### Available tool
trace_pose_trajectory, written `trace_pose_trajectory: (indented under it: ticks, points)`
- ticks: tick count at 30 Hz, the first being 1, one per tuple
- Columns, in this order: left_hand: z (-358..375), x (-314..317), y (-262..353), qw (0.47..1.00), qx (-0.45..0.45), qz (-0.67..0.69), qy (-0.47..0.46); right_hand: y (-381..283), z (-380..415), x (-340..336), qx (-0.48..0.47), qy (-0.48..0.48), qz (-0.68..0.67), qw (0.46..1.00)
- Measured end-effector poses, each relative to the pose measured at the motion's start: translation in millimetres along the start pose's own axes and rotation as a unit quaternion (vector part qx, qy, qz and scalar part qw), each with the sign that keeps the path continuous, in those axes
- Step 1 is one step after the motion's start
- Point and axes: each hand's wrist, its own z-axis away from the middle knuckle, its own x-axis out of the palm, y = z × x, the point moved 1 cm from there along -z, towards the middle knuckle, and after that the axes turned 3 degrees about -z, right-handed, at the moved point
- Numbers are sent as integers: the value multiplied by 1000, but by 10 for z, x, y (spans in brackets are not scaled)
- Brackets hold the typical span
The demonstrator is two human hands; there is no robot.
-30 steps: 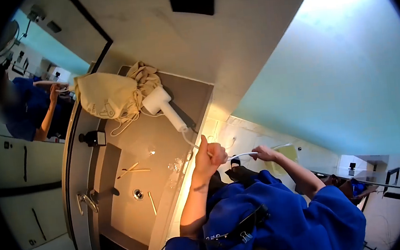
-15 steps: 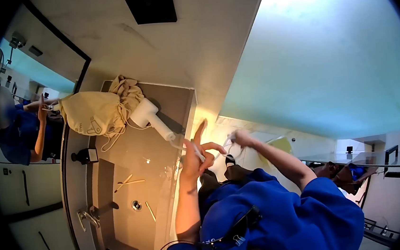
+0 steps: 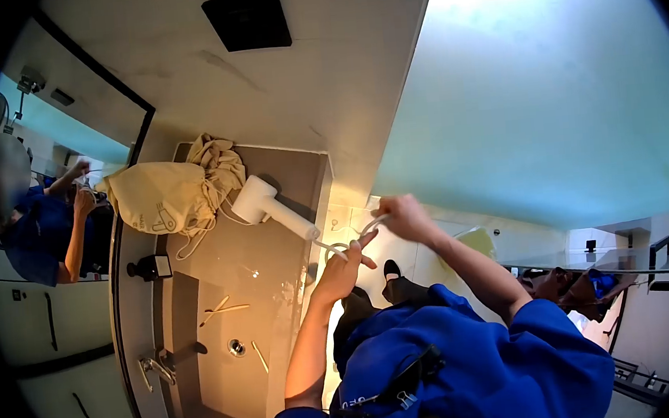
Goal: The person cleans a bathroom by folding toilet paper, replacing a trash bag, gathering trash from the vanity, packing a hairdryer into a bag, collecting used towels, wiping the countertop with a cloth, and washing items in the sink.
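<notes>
A white hair dryer (image 3: 275, 208) lies on the brown counter, its handle pointing toward my hands. From the handle's end its white power cord (image 3: 330, 247) runs to my left hand (image 3: 340, 275), where it loops around the fingers. Those fingers point forward and to the right, partly hidden by the loop. Just right of them, my right hand (image 3: 407, 220) is closed on another stretch of the cord, pulled up in a curve between both hands.
Beige cloth drawstring bags (image 3: 160, 194) rest behind the dryer. Thin wooden-looking sticks (image 3: 224, 309) lie in the brown basin (image 3: 222, 378) near its drain (image 3: 237, 346). A faucet (image 3: 156, 371) and small black box (image 3: 150, 267) sit by the mirror. Frosted glass (image 3: 533, 112) stands at the right.
My right hand has come up and left, closer to my left hand, with the cord. My left fingers have tipped from upright to pointing forward and right. The dryer appears slightly shifted with the view.
</notes>
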Motion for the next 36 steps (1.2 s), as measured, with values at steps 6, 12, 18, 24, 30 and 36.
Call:
trace_pose_trajectory:
  ticks: [6, 12, 18, 24, 30, 36]
  points:
    - [-59, -51, 270, 892, 153, 418, 73, 475, 630, 631, 11, -521, -157, 839]
    - [28, -26, 118, 998, -10, 42, -40, 489, -307, 189, -44, 20, 55, 997]
    - [-163, 90, 210, 930, 76, 333, 134, -192, 642, 275, 42, -426, -381, 820]
    - [-159, 211, 16, 903, 106, 417, -2, -21, 489, 485, 155, -295, -712, 618]
    - [-52, 129, -102, 940, 82, 331, 32, 76, 363, 429, 66, -65, -600, 795]
    - [-111, 138, -163, 928, 29, 371, 24, 106, 478, 329, 86, -136, -661, 733]
